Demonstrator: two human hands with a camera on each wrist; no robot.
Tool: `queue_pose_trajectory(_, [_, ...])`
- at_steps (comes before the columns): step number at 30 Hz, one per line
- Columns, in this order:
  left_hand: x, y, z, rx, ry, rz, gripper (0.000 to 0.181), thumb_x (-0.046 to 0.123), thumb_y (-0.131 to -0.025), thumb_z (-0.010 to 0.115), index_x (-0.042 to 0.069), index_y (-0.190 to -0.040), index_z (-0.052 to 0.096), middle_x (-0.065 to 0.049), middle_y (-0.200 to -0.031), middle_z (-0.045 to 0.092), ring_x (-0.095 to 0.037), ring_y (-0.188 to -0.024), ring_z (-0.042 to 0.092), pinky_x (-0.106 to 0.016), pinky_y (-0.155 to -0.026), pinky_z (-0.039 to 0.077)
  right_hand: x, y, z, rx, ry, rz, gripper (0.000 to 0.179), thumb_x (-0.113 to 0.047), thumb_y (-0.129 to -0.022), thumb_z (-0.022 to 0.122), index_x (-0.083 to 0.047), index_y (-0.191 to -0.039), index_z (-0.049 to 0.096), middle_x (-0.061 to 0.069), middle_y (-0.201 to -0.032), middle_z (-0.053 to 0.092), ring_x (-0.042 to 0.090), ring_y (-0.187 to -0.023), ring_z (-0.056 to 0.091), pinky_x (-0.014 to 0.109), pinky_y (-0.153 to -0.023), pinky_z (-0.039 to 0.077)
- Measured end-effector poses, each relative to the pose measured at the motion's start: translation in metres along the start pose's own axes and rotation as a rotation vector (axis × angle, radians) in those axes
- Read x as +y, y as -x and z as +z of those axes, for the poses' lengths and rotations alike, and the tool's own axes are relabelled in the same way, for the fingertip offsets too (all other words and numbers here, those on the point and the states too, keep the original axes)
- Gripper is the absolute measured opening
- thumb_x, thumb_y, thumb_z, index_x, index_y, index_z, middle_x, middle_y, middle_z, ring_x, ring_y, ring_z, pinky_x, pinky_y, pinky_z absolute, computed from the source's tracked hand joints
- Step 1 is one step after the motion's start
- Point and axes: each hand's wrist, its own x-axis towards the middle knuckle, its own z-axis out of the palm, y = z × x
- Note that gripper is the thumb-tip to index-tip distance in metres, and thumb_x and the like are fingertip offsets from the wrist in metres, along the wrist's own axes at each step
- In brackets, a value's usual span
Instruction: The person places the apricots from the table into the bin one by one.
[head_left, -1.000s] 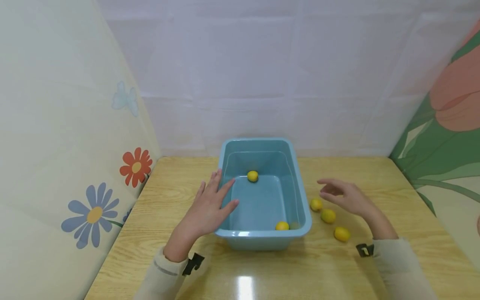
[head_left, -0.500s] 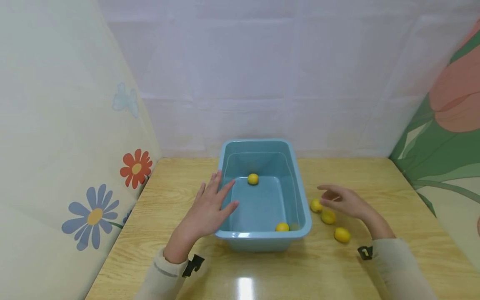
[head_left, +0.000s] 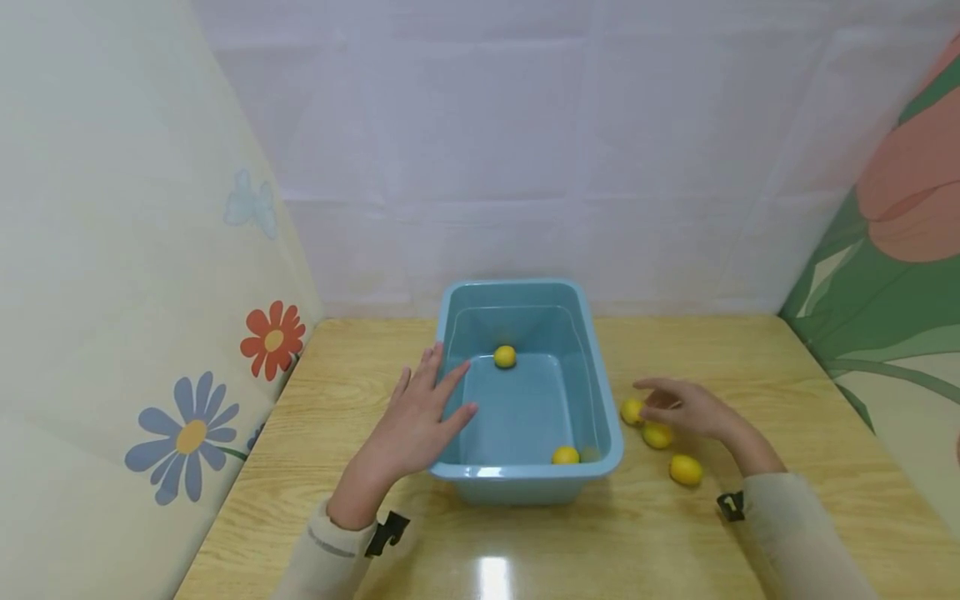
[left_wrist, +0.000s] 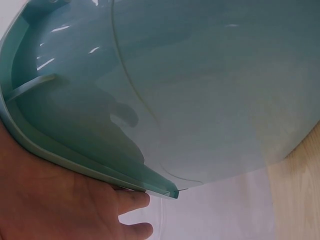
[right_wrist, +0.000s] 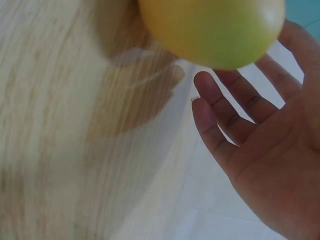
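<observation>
My left hand (head_left: 415,423) rests on the left rim of a blue plastic tub (head_left: 517,490), its fingers spread. In the left wrist view the palm (left_wrist: 55,205) lies along the tub's rim. To the right of the tub, my right hand (head_left: 696,408) hovers with bent fingers just over two lemons, one nearest the tub (head_left: 631,410) and a greenish one (head_left: 657,436). A third lemon (head_left: 686,470) lies closer to the front. The right wrist view has a yellow-green lemon (right_wrist: 220,30) close to the camera, with slightly curled fingers beyond it; no grip shows.
Inside the tub lie two lemons, one at the back (head_left: 505,357) and one at the front right corner (head_left: 566,455). The wooden table (head_left: 600,550) meets a white cloth backdrop (head_left: 480,167) behind the tub. Floral panels stand at both sides.
My right hand has lowered slightly toward the lemons beside the tub. The left hand stays on the rim. The lemons outside the tub have not visibly moved.
</observation>
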Motion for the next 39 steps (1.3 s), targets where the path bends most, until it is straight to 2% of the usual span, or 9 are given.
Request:
queue_pose_trajectory(7, [0.000, 0.000, 0.001, 0.009, 0.005, 0.004, 0.063, 0.049, -0.105, 0.049, 0.017, -0.159, 0.037, -0.017, -0.170, 0.004, -0.035, -0.156, 0.003, -0.063, -0.122, 0.007, 0.001, -0.002, 0.004, -0.012, 0.022, 0.061, 0.061, -0.045, -0.096, 0.068, -0.011, -0.144, 0.056, 0.012, -0.119, 0.070, 0.032, -0.110, 0.065, 0.058, -0.094, 0.051])
queue_pose_trajectory(15, [-0.001, 0.000, 0.000, 0.001, 0.006, 0.003, 0.065, 0.052, -0.105, 0.045, 0.018, -0.159, 0.036, -0.016, -0.170, 0.003, -0.032, -0.156, 0.001, -0.061, -0.123, 0.005, -0.005, -0.003, 0.004, -0.043, 0.025, 0.106, 0.065, -0.047, -0.093, 0.071, -0.011, -0.145, 0.055, 0.016, -0.124, 0.067, 0.033, -0.111, 0.064, 0.058, -0.094, 0.051])
queue_pose_trajectory(24, [-0.001, 0.000, 0.001, 0.007, 0.009, 0.010, 0.064, 0.050, -0.105, 0.047, 0.017, -0.159, 0.037, -0.017, -0.169, 0.004, -0.037, -0.156, 0.005, -0.062, -0.122, 0.005, -0.004, -0.007, 0.007, -0.054, 0.053, 0.044, 0.061, -0.038, -0.093, 0.073, -0.003, -0.141, 0.057, 0.018, -0.118, 0.068, 0.032, -0.106, 0.064, 0.055, -0.091, 0.053])
queue_pose_trajectory(31, [0.000, 0.000, 0.000, 0.010, 0.015, 0.004, 0.063, 0.048, -0.105, 0.049, 0.016, -0.158, 0.037, -0.017, -0.170, 0.004, -0.033, -0.156, 0.001, -0.062, -0.122, 0.005, -0.009, -0.011, 0.007, -0.057, 0.086, 0.046, 0.056, -0.035, -0.092, 0.074, -0.003, -0.136, 0.061, 0.016, -0.117, 0.068, 0.029, -0.104, 0.064, 0.053, -0.091, 0.053])
queue_pose_trajectory(36, [0.000, 0.000, 0.000, 0.009, 0.018, 0.005, 0.064, 0.049, -0.105, 0.048, 0.017, -0.158, 0.037, -0.017, -0.170, 0.004, -0.032, -0.156, 0.000, -0.062, -0.122, 0.006, -0.010, -0.011, 0.008, -0.050, 0.084, 0.039, 0.057, -0.035, -0.093, 0.074, 0.000, -0.136, 0.060, 0.019, -0.116, 0.069, 0.032, -0.104, 0.065, 0.054, -0.090, 0.053])
queue_pose_trajectory(39, [0.000, 0.001, 0.000, 0.008, 0.021, 0.008, 0.064, 0.050, -0.105, 0.047, 0.018, -0.158, 0.037, -0.017, -0.170, 0.004, -0.032, -0.156, 0.000, -0.062, -0.122, 0.007, -0.010, -0.010, 0.007, -0.040, 0.077, 0.065, 0.059, -0.037, -0.093, 0.073, 0.000, -0.137, 0.059, 0.023, -0.119, 0.068, 0.036, -0.107, 0.065, 0.056, -0.092, 0.053])
